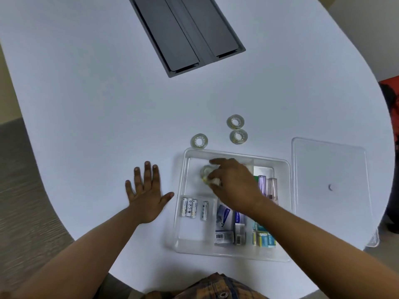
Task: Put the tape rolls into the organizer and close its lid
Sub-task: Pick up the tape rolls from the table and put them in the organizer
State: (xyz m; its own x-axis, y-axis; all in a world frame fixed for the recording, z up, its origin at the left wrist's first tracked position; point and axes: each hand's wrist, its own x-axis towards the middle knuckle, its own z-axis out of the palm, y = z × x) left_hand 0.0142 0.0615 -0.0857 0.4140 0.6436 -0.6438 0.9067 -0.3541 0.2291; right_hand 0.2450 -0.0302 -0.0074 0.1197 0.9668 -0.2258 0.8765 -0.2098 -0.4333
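Note:
A clear plastic organizer (285,169) lies open on the white table. My right hand (235,184) reaches into its far-left compartment, fingers closed around a clear tape roll (205,172) that is blurred and partly hidden. Three more clear tape rolls lie flat on the table beyond the organizer: one (199,141) near its far-left corner, and two close together, one (235,121) behind the other (238,136). The transparent lid (328,182) lies flat to the right of the organizer. My left hand (146,195) rests flat on the table left of the organizer, fingers spread, holding nothing.
Several batteries (193,208) fill a front-left compartment; small boxes (225,225) and tubes (267,186) fill the right-hand compartments. A grey cable hatch (185,33) is set into the table far ahead. The table's curved edge runs close on the left and right.

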